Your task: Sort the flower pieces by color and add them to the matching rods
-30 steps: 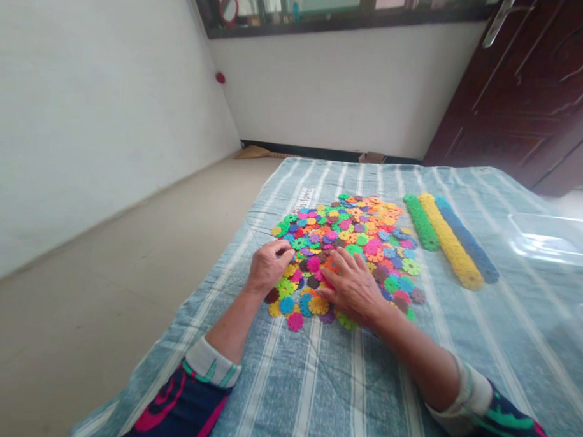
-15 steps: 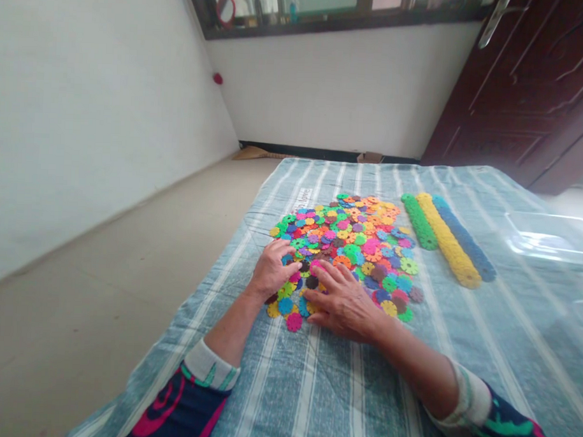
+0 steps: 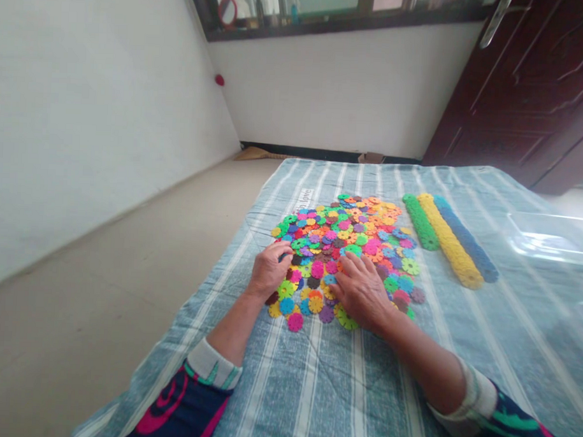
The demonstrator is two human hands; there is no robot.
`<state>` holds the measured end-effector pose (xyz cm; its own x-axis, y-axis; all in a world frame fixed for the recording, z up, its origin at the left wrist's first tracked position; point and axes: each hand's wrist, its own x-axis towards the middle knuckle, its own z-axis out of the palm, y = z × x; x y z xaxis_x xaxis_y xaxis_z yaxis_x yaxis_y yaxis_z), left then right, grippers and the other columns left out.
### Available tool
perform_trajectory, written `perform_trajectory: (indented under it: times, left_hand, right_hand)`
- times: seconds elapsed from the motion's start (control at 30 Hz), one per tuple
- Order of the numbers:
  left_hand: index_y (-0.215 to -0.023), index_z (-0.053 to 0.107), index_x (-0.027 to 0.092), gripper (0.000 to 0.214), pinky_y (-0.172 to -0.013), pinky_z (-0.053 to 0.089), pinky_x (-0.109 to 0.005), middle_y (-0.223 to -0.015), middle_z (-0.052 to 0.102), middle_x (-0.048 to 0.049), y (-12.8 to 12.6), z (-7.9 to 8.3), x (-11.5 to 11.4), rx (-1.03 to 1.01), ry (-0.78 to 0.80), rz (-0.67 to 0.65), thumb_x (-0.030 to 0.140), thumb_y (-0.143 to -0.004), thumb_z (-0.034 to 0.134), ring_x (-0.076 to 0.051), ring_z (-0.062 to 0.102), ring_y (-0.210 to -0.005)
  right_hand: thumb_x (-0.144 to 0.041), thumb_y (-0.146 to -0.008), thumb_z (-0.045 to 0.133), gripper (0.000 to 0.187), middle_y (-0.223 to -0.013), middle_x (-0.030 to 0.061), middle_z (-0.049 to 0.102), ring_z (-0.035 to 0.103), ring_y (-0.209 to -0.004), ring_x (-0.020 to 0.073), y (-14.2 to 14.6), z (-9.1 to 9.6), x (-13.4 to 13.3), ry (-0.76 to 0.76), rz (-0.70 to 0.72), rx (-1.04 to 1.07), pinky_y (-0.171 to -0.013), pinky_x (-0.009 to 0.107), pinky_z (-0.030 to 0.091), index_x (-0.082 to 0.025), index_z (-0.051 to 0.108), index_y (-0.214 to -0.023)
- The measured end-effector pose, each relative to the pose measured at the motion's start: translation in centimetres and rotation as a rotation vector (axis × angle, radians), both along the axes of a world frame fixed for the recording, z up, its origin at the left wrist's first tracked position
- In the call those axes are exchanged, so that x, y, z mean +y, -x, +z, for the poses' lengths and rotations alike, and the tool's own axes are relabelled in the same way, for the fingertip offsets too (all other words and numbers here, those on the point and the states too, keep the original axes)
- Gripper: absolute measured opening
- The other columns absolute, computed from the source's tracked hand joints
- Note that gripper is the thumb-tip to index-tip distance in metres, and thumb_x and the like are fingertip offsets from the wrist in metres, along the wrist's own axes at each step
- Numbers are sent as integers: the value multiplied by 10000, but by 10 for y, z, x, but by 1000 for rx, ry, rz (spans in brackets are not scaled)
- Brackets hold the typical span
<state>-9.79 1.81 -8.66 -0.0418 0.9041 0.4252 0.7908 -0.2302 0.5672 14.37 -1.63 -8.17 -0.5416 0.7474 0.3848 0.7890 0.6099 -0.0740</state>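
2 hands palm-down on plastic discs, L hand curled, R hand spread

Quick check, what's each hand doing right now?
Left hand: curled on the colored plastic flower discs; cannot tell if it holds one.
Right hand: open, fingers spread on the discs, nothing visibly held.

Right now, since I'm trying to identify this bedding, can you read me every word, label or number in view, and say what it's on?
"love" (blurred, a best guess; any other letters are unreadable): on the white label on the striped blanket.
The bottle on the window ledge: too small to read.
The coloured plastic discs: no readable markings.
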Motion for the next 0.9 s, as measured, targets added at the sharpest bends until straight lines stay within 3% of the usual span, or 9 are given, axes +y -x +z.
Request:
perform_trajectory:
  times: [0.33, 0.47, 0.7, 0.8, 0.9]
  left_hand:
    - [-800, 728, 204, 175, -1018, 512, -319, -1026, 773, -35, 1, 1, 0, -39, -3, 34, 221, -791, 553, -201, 691, -1065]
    - [-831, 718, 212, 170, -925, 551, -302, -967, 768, -23, 2, 10, -3, -31, 10, 56, 259, -803, 557, -190, 705, -974]
    - [-944, 699, 216, 322, -848, 523, -333, -957, 723, -59, 4, 40, -18, 353, 253, 68, 441, -714, 713, -237, 664, -909]
    - [-1014, 684, 213, 475, -844, 511, -342, -993, 699, -79, 2, 44, -23, 432, 340, 22, 502, -649, 774, -264, 649, -953]
    - [-1059, 678, 207, 492, -839, 506, -343, -1012, 685, -89, 1, 43, -23, 457, 361, -5, 482, -662, 771, -270, 645, -964]
  right_hand:
    - [-319, -947, 575, 202, -1210, 136, 643, 511, -1235, 305, 2, -9, -2, -101, 141, 109, -1020, 483, 419, -203, 699, -1056]
    - [-314, -952, 563, 210, -1207, 154, 635, 518, -1218, 301, 4, -7, -5, -89, 190, 112, -1039, 495, 412, -188, 698, -1052]
    - [-316, -956, 552, 202, -1202, 146, 630, 498, -1227, 294, 3, -9, -3, -53, 188, 125, -1040, 493, 410, -191, 687, -1040]
    - [-336, -957, 553, 199, -1178, 128, 634, 506, -1208, 282, 2, -11, -2, -64, 186, 118, -1048, 470, 400, -196, 683, -1011]
    - [-339, -952, 564, 184, -1173, 120, 634, 499, -1210, 282, 1, -10, -1, -48, 184, 92, -1049, 464, 390, -200, 679, -990]
